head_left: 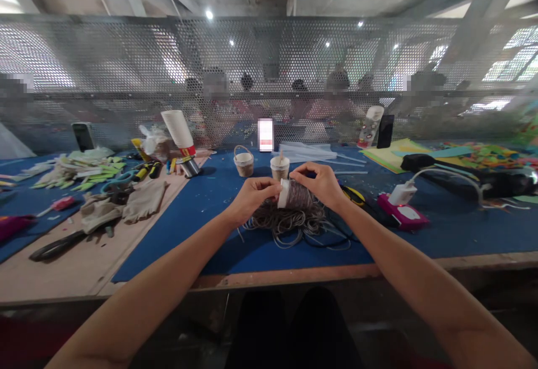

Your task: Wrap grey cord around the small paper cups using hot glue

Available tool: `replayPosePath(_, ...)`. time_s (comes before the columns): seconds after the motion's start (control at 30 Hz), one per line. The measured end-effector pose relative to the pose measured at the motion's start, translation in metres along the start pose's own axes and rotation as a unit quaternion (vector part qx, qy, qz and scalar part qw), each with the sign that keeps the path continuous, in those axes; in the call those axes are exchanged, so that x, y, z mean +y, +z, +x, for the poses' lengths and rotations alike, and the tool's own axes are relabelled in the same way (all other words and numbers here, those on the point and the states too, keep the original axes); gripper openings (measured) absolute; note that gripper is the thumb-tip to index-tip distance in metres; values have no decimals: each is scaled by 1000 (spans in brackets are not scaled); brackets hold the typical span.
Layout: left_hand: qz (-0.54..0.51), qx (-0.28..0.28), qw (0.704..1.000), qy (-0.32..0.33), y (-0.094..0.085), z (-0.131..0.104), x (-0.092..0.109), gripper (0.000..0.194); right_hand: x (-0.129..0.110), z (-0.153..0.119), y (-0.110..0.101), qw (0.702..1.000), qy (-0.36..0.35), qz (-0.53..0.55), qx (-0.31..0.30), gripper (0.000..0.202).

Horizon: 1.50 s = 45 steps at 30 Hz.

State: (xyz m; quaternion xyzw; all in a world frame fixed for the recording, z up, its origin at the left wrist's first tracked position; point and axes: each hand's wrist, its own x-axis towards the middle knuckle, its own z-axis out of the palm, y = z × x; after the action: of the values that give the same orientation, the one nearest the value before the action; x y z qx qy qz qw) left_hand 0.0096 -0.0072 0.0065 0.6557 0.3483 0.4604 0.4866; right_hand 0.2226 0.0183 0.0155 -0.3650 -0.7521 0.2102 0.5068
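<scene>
A white paper cup wound with grey-brown cord lies on its side in the air between my hands. My left hand pinches it at the white rim on the left. The fingers of my right hand are closed at its upper side; whether they pinch cord or cup wall I cannot tell. Below spreads a loose heap of grey-brown cord, partly covered by the cup. Just beyond stand two cord-wrapped cups, one with a handle and the other with a thin stick showing above it.
A leaning stack of paper cups rises at the left, near gloves and pliers. A pink power strip with a white charger is at the right. Clear glue sticks lie behind. A perforated metal screen closes the far side.
</scene>
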Motion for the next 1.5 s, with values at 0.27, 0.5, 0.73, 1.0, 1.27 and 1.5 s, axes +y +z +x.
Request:
replayPosePath(0.27,-15,3,1000,-1,0,0,-1,22,3,1,0,1000,3,10,11,20)
replayPosePath(0.5,-10,1,1000,0,0,0,-2,20,0,0,0,1000,9,-2,5,16)
replayPosePath(0.73,-14,-9,1000,7,-1,0,-2,17,8,1,0,1000,1,-19,-20,19)
replayPosePath(1.0,-24,2,1000,-12,-1,2,-6,19,18,4,0,998,17,-36,-58,19)
replayPosePath(1.27,-118,31,992,-25,-2,4,-4,20,21,9,-4,996,78,17,-49,44)
replayPosePath(1.5,-192,73,978,-27,-6,9,-4,19,16,5,-5,990,94,33,-101,54)
